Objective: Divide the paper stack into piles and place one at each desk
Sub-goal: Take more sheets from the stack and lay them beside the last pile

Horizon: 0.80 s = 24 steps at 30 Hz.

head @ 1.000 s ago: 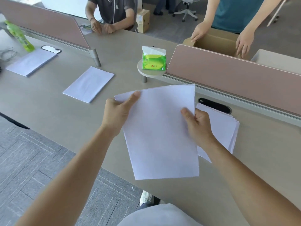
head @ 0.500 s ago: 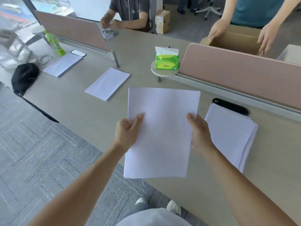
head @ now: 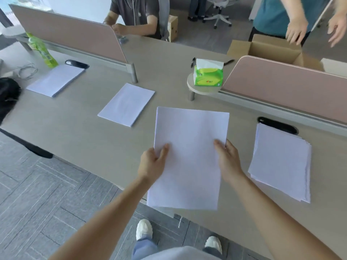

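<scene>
Laid around it are a near pile [head: 126, 104] at left, a far pile [head: 56, 79] at upper left and a loose stack [head: 279, 162] at right. At centre, over the desk [head: 75, 128] edge, a sheaf [head: 189, 128] is pinched at its sides by the left hand [head: 152, 164] and right hand [head: 228, 162], its long axis running up the frame.

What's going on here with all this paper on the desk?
A person is handing out paper along a desk. The left hand and right hand grip a sheaf of white sheets by its side edges, over the desk's near edge. The looser main stack lies to the right; a nearer pile and a farther pile lie to the left. Opposite, a person in grey sits and a person in teal reaches over a cardboard box.
</scene>
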{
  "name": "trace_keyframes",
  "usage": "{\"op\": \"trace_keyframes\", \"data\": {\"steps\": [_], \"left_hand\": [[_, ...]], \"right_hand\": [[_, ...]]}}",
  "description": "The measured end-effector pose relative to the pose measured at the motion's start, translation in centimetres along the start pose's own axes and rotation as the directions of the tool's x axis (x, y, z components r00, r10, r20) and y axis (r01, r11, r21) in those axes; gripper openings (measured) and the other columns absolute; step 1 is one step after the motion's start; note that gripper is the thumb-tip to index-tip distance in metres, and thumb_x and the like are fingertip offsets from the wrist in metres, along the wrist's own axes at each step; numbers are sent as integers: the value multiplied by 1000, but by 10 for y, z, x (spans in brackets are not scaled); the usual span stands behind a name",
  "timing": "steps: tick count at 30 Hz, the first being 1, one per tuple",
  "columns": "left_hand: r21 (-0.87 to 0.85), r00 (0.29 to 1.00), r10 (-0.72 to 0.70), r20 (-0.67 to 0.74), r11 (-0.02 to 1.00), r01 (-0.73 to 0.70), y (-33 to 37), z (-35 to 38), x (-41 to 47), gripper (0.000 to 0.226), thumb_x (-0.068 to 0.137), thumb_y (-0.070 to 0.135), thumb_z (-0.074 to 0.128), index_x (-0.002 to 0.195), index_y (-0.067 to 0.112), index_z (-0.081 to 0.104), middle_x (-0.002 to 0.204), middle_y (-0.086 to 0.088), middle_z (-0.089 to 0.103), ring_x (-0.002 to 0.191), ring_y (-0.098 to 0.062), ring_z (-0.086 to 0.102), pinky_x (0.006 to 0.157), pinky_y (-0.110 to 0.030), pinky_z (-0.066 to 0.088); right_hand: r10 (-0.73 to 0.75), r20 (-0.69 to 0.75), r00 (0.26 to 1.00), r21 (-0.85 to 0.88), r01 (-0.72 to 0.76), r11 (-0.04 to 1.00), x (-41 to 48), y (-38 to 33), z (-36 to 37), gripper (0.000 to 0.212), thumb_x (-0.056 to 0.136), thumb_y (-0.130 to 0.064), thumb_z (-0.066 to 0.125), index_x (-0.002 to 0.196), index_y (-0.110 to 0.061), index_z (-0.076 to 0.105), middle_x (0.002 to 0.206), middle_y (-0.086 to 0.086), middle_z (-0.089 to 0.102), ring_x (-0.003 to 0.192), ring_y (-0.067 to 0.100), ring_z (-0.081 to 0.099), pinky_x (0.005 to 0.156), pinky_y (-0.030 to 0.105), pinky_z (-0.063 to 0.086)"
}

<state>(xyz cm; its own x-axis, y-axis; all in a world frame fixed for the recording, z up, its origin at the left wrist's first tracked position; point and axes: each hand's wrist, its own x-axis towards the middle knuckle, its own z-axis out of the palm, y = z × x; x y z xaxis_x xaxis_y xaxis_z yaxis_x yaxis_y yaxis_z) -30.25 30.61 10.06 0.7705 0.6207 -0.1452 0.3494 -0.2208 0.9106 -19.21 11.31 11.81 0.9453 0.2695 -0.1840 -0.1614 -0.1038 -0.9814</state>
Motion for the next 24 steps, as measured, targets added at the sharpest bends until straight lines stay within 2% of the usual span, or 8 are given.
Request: {"op": "trace_keyframes", "data": {"steps": [2, 4, 6, 8, 12, 16, 21, 24], "left_hand": [[51, 998, 59, -9, 997, -59, -12, -23, 20, 51, 97, 43, 57, 54, 17, 44, 40, 13, 36, 36, -6, 33, 39, -21, 27], [53, 994, 112, -10, 992, -111, -16, -40, 38, 37, 95, 44, 59, 66, 21, 59, 45, 18, 52, 43, -2, 50, 43, -20, 37], [-6, 986, 163, 19, 987, -163, -15, -47, 57, 30, 89, 51, 61, 90, 23, 70, 71, 14, 71, 71, -10, 67, 60, -27, 50], [-124, 990, 130, 48, 985, -124, -16, -43, 76, 27, 83, 53, 63, 87, 27, 71, 78, 13, 73, 82, -12, 68, 66, -28, 52], [-330, 994, -30, 107, 942, 64, -39, -22, 94, 22, 80, 42, 72, 82, 20, 69, 71, 15, 69, 68, -6, 66, 63, -23, 50], [-297, 986, -67, 156, 949, 111, -64, -13, 97, 17, 82, 34, 78, 84, 20, 70, 72, 12, 68, 67, -6, 64, 61, -20, 48], [-256, 988, -73, 139, 961, 107, -52, -13, 106, 17, 87, 27, 75, 86, 10, 72, 73, 7, 69, 63, 0, 63, 57, -13, 46], [-165, 977, -122, 176, 975, 151, -46, -9, 107, 16, 88, 31, 74, 78, 19, 70, 67, 10, 67, 55, 6, 60, 52, -11, 43]], "right_hand": [[-38, -52, 998, -5, 38, 999, -4, -5, 30, 19, 98, -22, 58, 114, -16, 66, 112, -7, 73, 106, 6, 67, 92, 24, 49], [-96, -119, 988, -14, 95, 995, -5, -13, 54, 19, 98, -19, 59, 116, -19, 65, 117, -6, 72, 112, 9, 65, 97, 27, 49], [-121, -182, 976, 26, 127, 992, -3, -18, 74, 17, 98, -11, 60, 111, -20, 66, 108, -9, 74, 102, 6, 68, 88, 22, 53], [-81, -222, 972, 98, 105, 990, 1, -17, 92, 19, 94, -5, 63, 97, -22, 71, 92, -11, 77, 88, 6, 71, 76, 21, 56], [24, -301, 953, 126, 15, 992, 11, 11, 117, 13, 79, -8, 70, 86, -19, 71, 78, -10, 76, 74, 5, 71, 66, 22, 55], [134, -316, 939, 137, -95, 986, 15, 29, 116, 12, 88, -7, 70, 98, -14, 69, 89, -6, 74, 74, -3, 70, 64, 15, 52], [99, -256, 962, 87, -79, 993, 31, 21, 101, 13, 89, -7, 70, 84, -19, 73, 76, -14, 76, 74, 1, 71, 62, 14, 52], [102, -189, 977, 38, -97, 995, 38, 25, 88, 11, 90, -11, 70, 88, -21, 74, 80, -15, 76, 79, 3, 72, 65, 14, 52]]}}
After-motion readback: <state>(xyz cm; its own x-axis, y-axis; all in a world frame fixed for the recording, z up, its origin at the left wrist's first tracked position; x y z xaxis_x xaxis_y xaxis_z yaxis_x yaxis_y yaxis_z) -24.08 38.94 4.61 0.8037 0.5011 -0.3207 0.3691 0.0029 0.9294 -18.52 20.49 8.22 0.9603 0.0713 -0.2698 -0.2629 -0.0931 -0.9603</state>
